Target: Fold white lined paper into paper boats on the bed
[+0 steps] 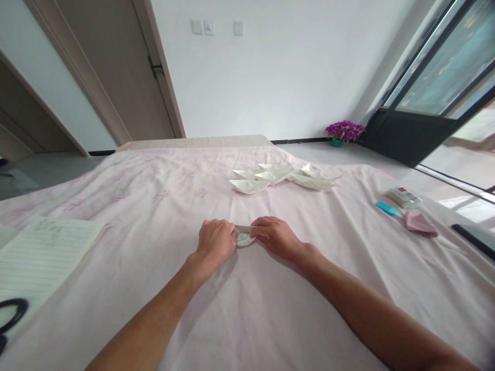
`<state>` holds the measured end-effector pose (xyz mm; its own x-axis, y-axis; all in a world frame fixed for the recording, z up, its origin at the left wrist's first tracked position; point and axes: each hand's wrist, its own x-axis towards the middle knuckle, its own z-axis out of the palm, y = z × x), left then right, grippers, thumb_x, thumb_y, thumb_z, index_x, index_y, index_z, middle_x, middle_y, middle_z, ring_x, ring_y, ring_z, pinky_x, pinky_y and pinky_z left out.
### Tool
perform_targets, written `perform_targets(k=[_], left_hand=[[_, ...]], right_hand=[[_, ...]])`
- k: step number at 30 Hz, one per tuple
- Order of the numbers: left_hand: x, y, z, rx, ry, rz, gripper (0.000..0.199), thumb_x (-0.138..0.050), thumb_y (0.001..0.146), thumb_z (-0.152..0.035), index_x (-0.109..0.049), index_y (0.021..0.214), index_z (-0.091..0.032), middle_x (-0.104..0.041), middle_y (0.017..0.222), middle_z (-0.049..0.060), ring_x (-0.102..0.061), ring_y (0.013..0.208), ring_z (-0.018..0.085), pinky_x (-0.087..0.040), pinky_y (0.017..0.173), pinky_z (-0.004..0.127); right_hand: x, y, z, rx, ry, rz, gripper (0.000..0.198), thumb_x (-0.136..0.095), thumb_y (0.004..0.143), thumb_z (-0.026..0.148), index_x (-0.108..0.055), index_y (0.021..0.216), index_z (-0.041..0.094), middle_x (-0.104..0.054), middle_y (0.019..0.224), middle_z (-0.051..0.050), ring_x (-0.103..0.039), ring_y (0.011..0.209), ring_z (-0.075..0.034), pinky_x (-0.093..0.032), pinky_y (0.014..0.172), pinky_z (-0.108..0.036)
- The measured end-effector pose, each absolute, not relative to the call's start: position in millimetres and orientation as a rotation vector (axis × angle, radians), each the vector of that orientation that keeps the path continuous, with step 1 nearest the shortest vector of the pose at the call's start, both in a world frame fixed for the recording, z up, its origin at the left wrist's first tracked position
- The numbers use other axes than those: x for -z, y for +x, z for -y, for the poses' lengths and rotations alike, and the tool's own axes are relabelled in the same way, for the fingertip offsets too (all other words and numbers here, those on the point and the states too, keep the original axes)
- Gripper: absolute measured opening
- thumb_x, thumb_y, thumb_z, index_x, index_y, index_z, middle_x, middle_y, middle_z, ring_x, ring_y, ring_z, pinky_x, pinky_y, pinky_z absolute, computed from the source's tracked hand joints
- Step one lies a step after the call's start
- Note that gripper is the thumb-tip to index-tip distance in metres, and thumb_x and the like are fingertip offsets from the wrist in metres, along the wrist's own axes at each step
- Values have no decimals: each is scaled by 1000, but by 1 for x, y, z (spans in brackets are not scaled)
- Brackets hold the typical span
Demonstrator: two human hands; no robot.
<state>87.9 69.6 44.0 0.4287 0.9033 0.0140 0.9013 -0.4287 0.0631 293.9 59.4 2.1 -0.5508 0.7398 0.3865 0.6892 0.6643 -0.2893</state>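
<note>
Between my two hands is a small folded paper (244, 237) with dark writing on it, held just over the pink cloth (240, 314). My left hand (218, 237) is closed on its left end, fingers curled. On the right end, my right hand (276, 237) pinches the same paper. The fingertips hide parts of both ends. Beyond my hands sits a group of several white folded paper boats (250, 186), close together and partly overlapping.
At the left lie a lined notebook (50, 252) and black scissor handles (19, 312). On the right are a wrapped packet (402, 197), a blue item (387, 208), a pink cloth piece (420, 223) and a dark flat object (474, 241). Purple flowers (345, 130) stand by the wall.
</note>
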Motion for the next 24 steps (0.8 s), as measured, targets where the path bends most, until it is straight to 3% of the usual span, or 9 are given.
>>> perform_targets(k=[7,11,18,24], left_hand=[[-47,95,-74,19,2492,-1725,26,-48,85,-22,-74,84,-19,-74,90,13,-68,91,25,-41,79,37],[-49,90,-69,-69,2512,-1694,26,-49,87,-27,-73,77,-21,-75,85,9,-68,86,25,-40,79,38],[-49,73,-71,-438,2529,-1614,16,-58,87,-26,-71,78,-24,-75,82,2,-67,85,20,-23,107,49],[-41,61,-74,-749,2550,-1370,13,-60,89,-30,-70,94,-24,-74,97,2,-65,93,20,-34,104,45]], right_hand=[[-4,293,-59,-167,-1140,2410,17,-58,89,11,-71,85,21,-70,97,-4,-63,85,-16,-44,79,-26],[-6,293,-57,-195,-1186,2399,18,-58,88,10,-72,88,22,-70,99,-3,-63,87,-16,-44,78,-25],[-12,296,-59,-427,-1165,2289,16,-60,88,16,-74,90,24,-68,101,-2,-63,84,-14,-45,75,-22],[-16,309,-62,-603,-1241,2152,11,-66,82,17,-75,85,23,-67,95,-1,-63,81,-13,-46,74,-23]])
